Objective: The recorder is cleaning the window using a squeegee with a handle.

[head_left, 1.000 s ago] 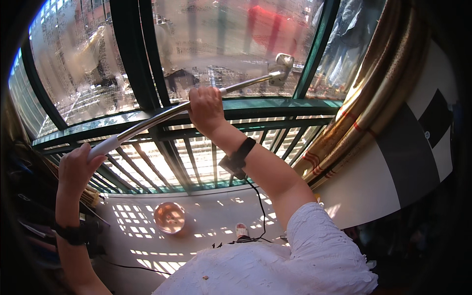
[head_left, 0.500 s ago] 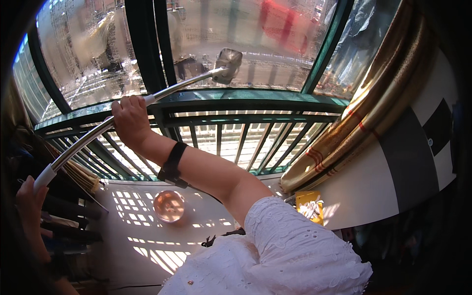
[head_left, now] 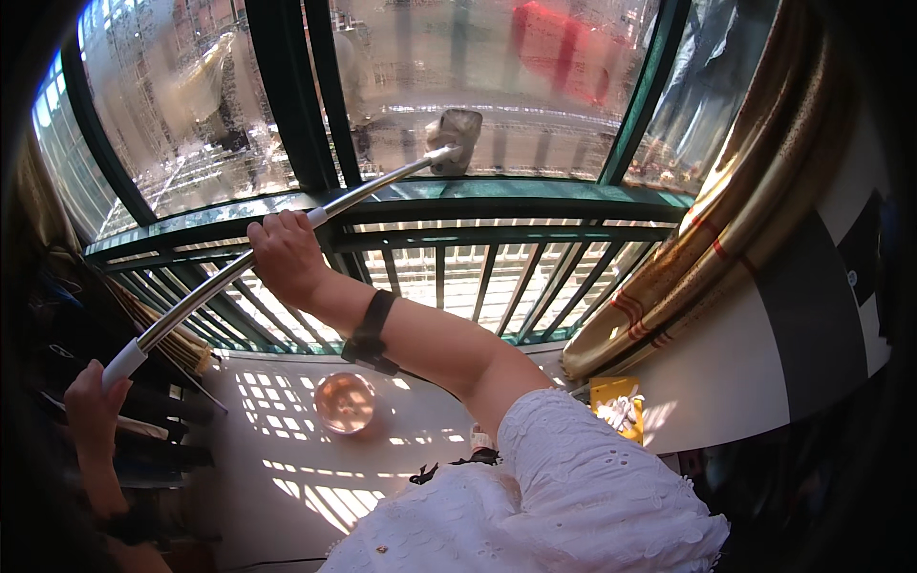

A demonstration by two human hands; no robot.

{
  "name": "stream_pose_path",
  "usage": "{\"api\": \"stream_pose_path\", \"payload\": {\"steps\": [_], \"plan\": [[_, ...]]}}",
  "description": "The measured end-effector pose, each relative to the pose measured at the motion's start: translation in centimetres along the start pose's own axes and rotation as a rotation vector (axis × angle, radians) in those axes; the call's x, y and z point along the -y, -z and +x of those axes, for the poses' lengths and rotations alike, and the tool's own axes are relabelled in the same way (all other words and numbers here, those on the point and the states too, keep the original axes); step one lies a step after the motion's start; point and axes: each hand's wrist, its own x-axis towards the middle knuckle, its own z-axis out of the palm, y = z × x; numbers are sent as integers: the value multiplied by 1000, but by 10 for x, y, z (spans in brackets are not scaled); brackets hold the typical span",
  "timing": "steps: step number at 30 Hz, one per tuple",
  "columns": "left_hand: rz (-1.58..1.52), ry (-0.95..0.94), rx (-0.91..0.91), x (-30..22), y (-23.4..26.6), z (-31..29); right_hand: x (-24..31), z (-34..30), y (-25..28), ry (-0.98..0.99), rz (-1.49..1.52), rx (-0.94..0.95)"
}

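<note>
Both hands grip a long metal pole (head_left: 287, 248): right hand (head_left: 284, 256) closed around mid-shaft, left hand (head_left: 93, 401) closed on the white end grip. The pad head (head_left: 455, 138) sits against the soapy window glass (head_left: 516, 86) above the green railing (head_left: 497, 205). Best kept flat with even pressure, right hand steering, strokes overlapping

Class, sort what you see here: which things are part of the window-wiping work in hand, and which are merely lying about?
In use:
right hand gripping the long pole
left hand at the pole's lower end
cleaning pad on the window glass

Lying about:
pink glass ball on the sill
yellow packet
gold curtain
</note>
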Motion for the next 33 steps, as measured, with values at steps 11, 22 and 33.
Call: {"api": "stream_pose_path", "payload": {"steps": [11,22,33], "plan": [[-164,-405,-39,-202,-93,91,-175,-67,151,-149,-384,26],[-193,-318,-290,-190,-45,116,-151,34,213,34,-392,-157],[-729,6,-59,-179,-84,27,-96,106,175,430,-411,-117]]}}
